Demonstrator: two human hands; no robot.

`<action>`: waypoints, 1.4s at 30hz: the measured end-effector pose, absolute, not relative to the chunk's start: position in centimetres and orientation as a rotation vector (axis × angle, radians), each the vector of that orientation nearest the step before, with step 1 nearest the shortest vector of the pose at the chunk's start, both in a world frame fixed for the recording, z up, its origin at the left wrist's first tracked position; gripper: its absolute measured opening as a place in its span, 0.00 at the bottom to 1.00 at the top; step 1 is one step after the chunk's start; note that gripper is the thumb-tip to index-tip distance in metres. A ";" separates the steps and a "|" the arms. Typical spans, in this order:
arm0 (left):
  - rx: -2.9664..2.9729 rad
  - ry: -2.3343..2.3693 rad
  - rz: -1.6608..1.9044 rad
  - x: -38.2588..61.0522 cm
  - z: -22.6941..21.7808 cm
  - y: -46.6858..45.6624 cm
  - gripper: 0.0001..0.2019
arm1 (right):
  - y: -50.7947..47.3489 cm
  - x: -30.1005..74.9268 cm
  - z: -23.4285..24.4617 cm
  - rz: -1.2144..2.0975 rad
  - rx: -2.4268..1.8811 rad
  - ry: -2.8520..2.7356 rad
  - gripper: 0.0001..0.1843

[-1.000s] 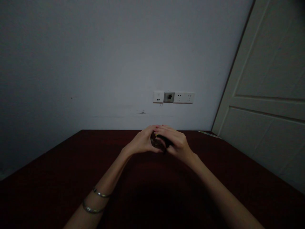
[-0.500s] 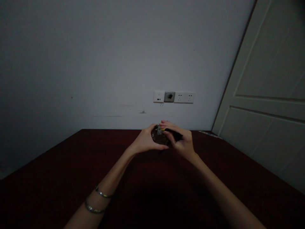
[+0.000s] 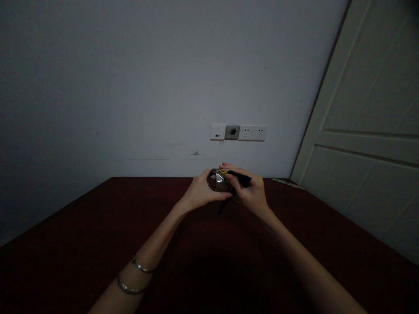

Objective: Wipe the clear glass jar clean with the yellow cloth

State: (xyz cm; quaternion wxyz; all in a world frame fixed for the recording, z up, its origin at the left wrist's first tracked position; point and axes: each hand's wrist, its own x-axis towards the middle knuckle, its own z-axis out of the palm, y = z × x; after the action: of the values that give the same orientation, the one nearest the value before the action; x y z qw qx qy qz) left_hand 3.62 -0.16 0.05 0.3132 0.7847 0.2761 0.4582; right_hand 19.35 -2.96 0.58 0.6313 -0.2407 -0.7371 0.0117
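Both hands meet above the far part of a dark red table [image 3: 81, 244]. My left hand [image 3: 199, 194] is wrapped round a small shiny, see-through object [image 3: 217, 182] that I cannot name in the dim light. My right hand [image 3: 251, 195] is closed on a thin black part [image 3: 241, 178] with a bit of yellow near its tip, held against the shiny object. Two metal bangles [image 3: 132, 279] sit on my left forearm.
A grey wall stands behind the table with a row of sockets and a switch [image 3: 238, 132]. A pale panelled door [image 3: 366, 131] is at the right. A thin flat item [image 3: 288, 183] lies at the table's far right edge.
The right hand has slid rightward off the object, uncovering the shiny piece and the black part. Both hands have risen slightly.
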 end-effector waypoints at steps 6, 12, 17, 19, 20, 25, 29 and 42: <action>2.167 0.883 1.165 3.0 -0.3 0.9 0.26 | -3.3 19.6 0.5 -0.194 -0.378 -2.022 0.20; 2.145 0.838 1.149 2.9 -0.5 1.4 0.25 | -3.1 19.4 0.3 -0.116 -0.381 -2.015 0.19; 1.982 0.792 1.105 3.3 -0.1 0.4 0.34 | -2.4 19.4 0.2 0.255 -0.574 -1.588 0.09; 1.919 0.782 1.048 3.3 0.2 -0.1 0.36 | -2.4 19.5 0.3 0.310 -0.563 -1.546 0.08; 1.893 0.771 1.028 3.3 0.4 -0.3 0.37 | -2.5 19.5 0.4 0.307 -0.539 -1.549 0.08; 1.820 0.685 1.028 3.5 1.1 -0.8 0.36 | -3.5 19.3 0.8 0.206 -0.443 -1.629 0.08; 1.736 0.726 1.089 3.6 1.5 -1.2 0.31 | -4.0 19.1 0.9 0.172 -0.372 -1.687 0.10; 1.696 0.658 1.047 3.3 0.8 -0.4 0.34 | -3.3 18.9 0.5 0.273 -0.510 -1.518 0.08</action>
State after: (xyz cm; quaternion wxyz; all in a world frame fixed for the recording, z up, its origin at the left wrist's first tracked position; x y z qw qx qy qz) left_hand 3.31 -0.41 0.80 0.4979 0.7008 0.2718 0.4325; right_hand 18.90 -3.35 0.45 0.6879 -0.2277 -0.6783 0.1220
